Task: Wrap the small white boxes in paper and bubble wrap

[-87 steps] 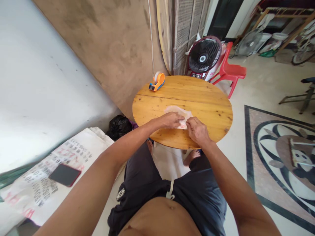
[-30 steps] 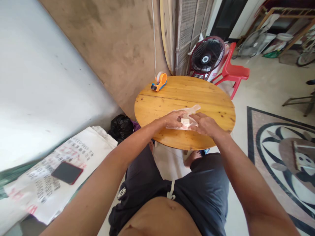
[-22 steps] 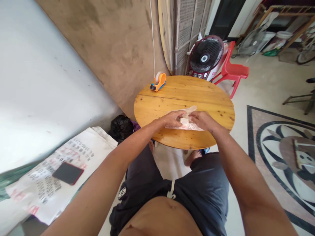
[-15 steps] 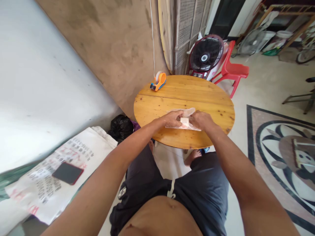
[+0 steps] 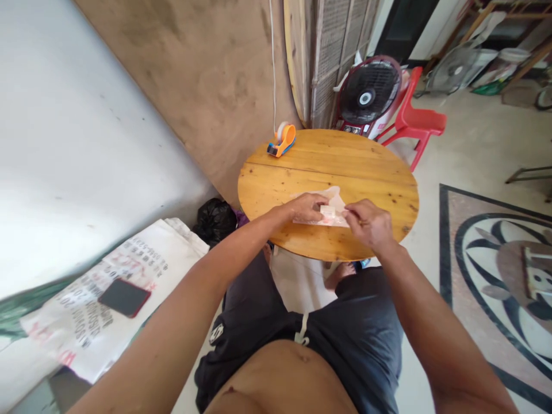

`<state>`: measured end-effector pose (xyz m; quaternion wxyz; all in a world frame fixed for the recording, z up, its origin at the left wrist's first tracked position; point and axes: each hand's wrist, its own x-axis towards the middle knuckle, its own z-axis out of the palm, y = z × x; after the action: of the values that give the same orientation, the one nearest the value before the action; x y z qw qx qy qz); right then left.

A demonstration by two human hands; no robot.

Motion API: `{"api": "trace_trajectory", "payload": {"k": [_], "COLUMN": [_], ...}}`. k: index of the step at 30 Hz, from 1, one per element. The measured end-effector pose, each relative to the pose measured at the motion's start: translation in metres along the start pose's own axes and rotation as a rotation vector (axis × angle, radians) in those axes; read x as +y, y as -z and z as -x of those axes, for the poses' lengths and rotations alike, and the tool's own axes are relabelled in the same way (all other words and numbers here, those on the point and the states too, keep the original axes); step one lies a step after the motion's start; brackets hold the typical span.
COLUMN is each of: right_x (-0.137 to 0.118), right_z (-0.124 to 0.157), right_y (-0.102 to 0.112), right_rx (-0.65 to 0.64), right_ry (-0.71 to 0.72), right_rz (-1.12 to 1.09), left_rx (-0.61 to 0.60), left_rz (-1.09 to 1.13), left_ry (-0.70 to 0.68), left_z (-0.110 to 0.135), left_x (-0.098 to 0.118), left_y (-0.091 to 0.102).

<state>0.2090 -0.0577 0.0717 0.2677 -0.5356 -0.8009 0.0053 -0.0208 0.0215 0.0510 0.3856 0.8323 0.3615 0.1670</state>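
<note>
A clear plastic bag (image 5: 334,201) with a small white and pink item (image 5: 328,214) inside lies near the front of a round wooden table (image 5: 371,172). My left hand (image 5: 304,206) presses down on the bag's left part, fingers curled over it. My right hand (image 5: 371,223) pinches the bag's right edge beside the small item. Both hands stay low on the tabletop.
An orange tape dispenser (image 5: 282,140) sits at the table's far left edge. A fan (image 5: 368,95) and a red plastic chair (image 5: 416,121) stand behind the table. To my left lie a printed white sack (image 5: 86,310) with a dark phone (image 5: 124,297) and a black bag (image 5: 215,218).
My right hand has slid a little back and to the right along the bag. The bag's far flap has shifted. My left hand has stayed on the bag.
</note>
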Motion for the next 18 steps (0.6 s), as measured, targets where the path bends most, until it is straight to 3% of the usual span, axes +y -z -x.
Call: {"api": "trace_trajectory", "payload": {"k": [2,5,10,14,18], "right_x": [-0.011,-0.011,0.004,0.014,0.032], "right_z": [0.001,-0.007,-0.024,-0.034,-0.048], "right_y": [-0.002,-0.012,-0.02,-0.014,-0.019], "right_rx": [-0.053,-0.15,-0.279,-0.466,-0.482], "right_ry": [0.17,0.266,0.164,0.095,0.087], "right_rz": [-0.092,-0.163,-0.163,-0.131,-0.123], "left_rx": [-0.013,-0.022,-0.032,-0.02,-0.02], "left_rz": [-0.043,-0.057,-0.047,-0.094,-0.064], "left_ry": [-0.012,0.016,-0.014,-0.073,-0.104], "left_z": [0.001,0.001,-0.002,-0.004,-0.004], "left_x": [0.002,0.003,0.002,-0.001,-0.005], "left_y": [0.003,0.005,0.005,0.005,0.005]}}
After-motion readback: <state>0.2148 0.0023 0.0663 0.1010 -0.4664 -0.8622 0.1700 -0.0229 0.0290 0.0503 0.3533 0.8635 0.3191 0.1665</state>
